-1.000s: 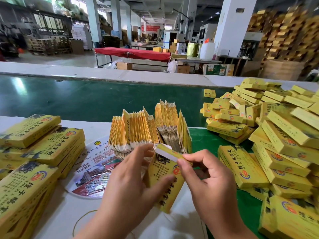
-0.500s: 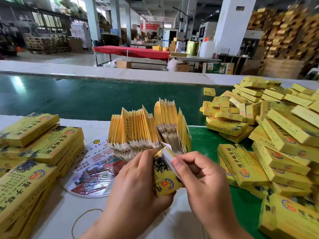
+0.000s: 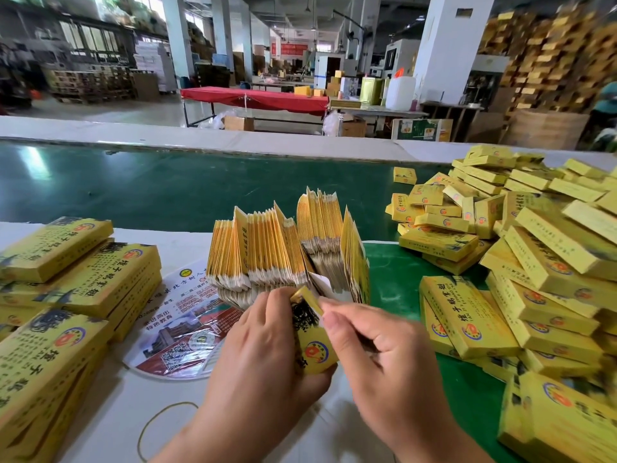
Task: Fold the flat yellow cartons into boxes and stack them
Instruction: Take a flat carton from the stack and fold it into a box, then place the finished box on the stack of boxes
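1. A big factory floor sits behind a white bench (image 3: pixel 110 426) edged by a green belt (image 3: pixel 167 188).
2. The left hand (image 3: pixel 263 355) curls round 1 yellow carton (image 3: pixel 314 342), held upright just in front of the fanned flat cartons (image 3: pixel 283 259).
3. The right hand (image 3: pixel 377 355) pinches the carton's top flap (image 3: pixel 305 297) with thumb and forefinger.
4. To close it well, I'd say crease the flap squarely along its score, keep the body squared open with the left hand, then tuck the tab in without buckling it.
5. Folded boxes (image 3: pixel 534 272) lie heaped right, neater stacks (image 3: pixel 76 282) left.
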{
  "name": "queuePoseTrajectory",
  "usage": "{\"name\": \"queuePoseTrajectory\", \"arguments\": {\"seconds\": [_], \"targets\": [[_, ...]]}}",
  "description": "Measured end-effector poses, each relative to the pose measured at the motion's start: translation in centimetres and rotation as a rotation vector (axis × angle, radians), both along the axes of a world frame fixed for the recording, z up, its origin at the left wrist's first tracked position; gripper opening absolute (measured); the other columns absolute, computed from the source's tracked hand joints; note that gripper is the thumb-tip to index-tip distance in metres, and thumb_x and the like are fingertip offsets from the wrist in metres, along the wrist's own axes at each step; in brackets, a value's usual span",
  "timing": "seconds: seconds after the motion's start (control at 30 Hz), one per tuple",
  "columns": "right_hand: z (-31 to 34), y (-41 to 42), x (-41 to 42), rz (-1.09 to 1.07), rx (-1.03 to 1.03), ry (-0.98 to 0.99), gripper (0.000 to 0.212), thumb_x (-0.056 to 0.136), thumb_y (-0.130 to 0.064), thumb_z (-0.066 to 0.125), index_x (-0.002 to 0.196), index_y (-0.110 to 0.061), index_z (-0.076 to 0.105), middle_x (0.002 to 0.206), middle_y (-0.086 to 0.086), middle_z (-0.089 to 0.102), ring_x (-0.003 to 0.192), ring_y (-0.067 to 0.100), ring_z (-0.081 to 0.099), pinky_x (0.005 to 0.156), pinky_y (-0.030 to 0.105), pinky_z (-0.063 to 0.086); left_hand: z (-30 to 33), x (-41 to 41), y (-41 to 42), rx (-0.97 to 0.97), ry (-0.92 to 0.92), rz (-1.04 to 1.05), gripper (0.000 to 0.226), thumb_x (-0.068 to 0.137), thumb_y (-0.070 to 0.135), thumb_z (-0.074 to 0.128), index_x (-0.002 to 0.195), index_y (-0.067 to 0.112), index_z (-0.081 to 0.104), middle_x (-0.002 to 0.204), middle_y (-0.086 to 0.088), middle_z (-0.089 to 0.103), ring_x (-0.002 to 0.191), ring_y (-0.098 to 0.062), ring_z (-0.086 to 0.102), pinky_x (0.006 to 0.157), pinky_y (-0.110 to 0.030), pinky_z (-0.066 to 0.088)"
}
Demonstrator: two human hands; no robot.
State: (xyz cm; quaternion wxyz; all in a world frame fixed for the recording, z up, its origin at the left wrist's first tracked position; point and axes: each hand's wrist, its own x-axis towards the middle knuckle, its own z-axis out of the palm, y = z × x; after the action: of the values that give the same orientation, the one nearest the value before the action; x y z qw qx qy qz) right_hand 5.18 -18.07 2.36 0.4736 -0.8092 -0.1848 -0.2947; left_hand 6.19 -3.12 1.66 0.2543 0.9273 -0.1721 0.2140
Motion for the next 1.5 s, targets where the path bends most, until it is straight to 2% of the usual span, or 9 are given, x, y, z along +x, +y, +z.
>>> {"name": "queuePoseTrajectory", "arguments": {"seconds": [0.1, 0.27, 0.47, 0.67, 1.13, 1.2, 1.33, 1.4, 1.5], "targets": [[0.0, 0.8, -0.4, -0.016, -0.172, -0.054, 0.034, 0.092, -0.027, 0.06, 0.12, -0.01, 0.071, 0.123, -0.001, 0.07, 0.116, 0.002, 0.064, 0.094, 0.024, 0.054, -0.1, -0.1, 0.3, -0.053, 0.012, 0.005, 0.049, 0.065, 0.052, 0.06, 0.099, 0.038, 0.027, 0.085, 0.024, 0.038, 0.074, 0.0, 0.041, 0.055, -0.006, 0.033], [-0.3, 1.3, -0.2, 0.008, -0.199, -0.054, 0.046, 0.085, -0.017, 0.066, 0.131, -0.011, 0.063, 0.135, -0.002, 0.062, 0.127, 0.004, 0.056, 0.104, 0.026, 0.047, -0.3, 0.2, 0.5, -0.201, 0.087, 0.007, 0.049, 0.064, 0.05, 0.058, 0.105, 0.04, 0.033, 0.093, 0.023, 0.048, 0.081, 0.004, 0.049, 0.065, -0.009, 0.04], [0.0, 0.0, 0.3, -0.056, -0.011, -0.039, 0.03, 0.086, -0.017, 0.066, 0.116, -0.017, 0.071, 0.106, -0.016, 0.07, 0.096, -0.004, 0.067, 0.081, 0.011, 0.052, 0.4, -0.4, 0.2, -0.315, 0.068, -0.127, 0.075, 0.069, 0.055, 0.068, 0.135, 0.039, 0.035, 0.112, 0.023, 0.058, 0.101, 0.003, 0.058, 0.08, -0.006, 0.042], [0.3, -1.5, 0.4, -0.007, 0.044, 0.029, 0.019, 0.085, -0.019, 0.068, 0.103, -0.02, 0.072, 0.096, -0.016, 0.072, 0.091, 0.003, 0.069, 0.072, 0.017, 0.055, 0.7, 0.6, 1.3, -0.543, 0.122, -0.268, 0.023, 0.087, 0.033, 0.06, 0.11, 0.031, 0.061, 0.103, 0.014, 0.07, 0.1, -0.009, 0.067, 0.081, -0.03, 0.055], [0.0, -2.1, 0.4, 0.08, 0.126, 0.097, 0.01, 0.091, -0.028, 0.067, 0.1, -0.027, 0.072, 0.078, -0.013, 0.072, 0.069, 0.004, 0.068, 0.058, 0.012, 0.05, 0.5, 2.4, 4.2, -0.14, 0.465, -0.297, 0.006, 0.082, 0.03, 0.073, 0.083, 0.033, 0.069, 0.08, 0.013, 0.069, 0.073, -0.006, 0.065, 0.073, -0.033, 0.055], [0.2, -2.6, 0.6, 0.082, 0.197, 0.091, 0.015, 0.085, -0.032, 0.063, 0.098, -0.033, 0.071, 0.08, -0.009, 0.072, 0.067, 0.007, 0.068, 0.054, 0.017, 0.053, 1.2, 1.7, 4.1, -0.239, 0.512, -0.327, 0.014, 0.084, 0.027, 0.072, 0.078, 0.039, 0.067, 0.074, 0.017, 0.066, 0.068, 0.0, 0.062, 0.068, -0.024, 0.052], [-0.2, -3.0, 1.1, 0.146, 0.342, 0.138, 0.02, 0.079, -0.039, 0.062, 0.096, -0.039, 0.072, 0.083, -0.001, 0.074, 0.071, 0.013, 0.07, 0.061, 0.025, 0.059, 1.8, -1.2, 4.8, -0.532, 0.582, -0.295, 0.011, 0.08, 0.021, 0.074, 0.09, 0.025, 0.073, 0.081, -0.007, 0.067, 0.074, -0.014, 0.059, 0.073, -0.041, 0.05], [-0.5, -2.5, 1.1, 0.193, 0.397, 0.178, 0.024, 0.075, -0.038, 0.064, 0.096, -0.033, 0.074, 0.08, 0.003, 0.075, 0.069, 0.015, 0.072, 0.063, 0.022, 0.06, 1.6, -3.1, 5.8, -0.614, 0.543, -0.236, 0.02, 0.078, 0.024, 0.074, 0.097, 0.021, 0.074, 0.084, -0.021, 0.065, 0.072, -0.017, 0.056, 0.07, -0.037, 0.046], [-0.8, -1.7, 1.1, 0.277, 0.419, 0.228, 0.023, 0.077, -0.026, 0.063, 0.094, -0.019, 0.075, 0.081, 0.011, 0.076, 0.062, 0.021, 0.071, 0.052, 0.027, 0.059, 2.1, -5.6, 8.3, -0.828, 0.468, -0.101, 0.024, 0.073, 0.02, 0.076, 0.096, 0.012, 0.075, 0.069, -0.012, 0.065, 0.064, -0.018, 0.061, 0.063, -0.028, 0.05]]}}
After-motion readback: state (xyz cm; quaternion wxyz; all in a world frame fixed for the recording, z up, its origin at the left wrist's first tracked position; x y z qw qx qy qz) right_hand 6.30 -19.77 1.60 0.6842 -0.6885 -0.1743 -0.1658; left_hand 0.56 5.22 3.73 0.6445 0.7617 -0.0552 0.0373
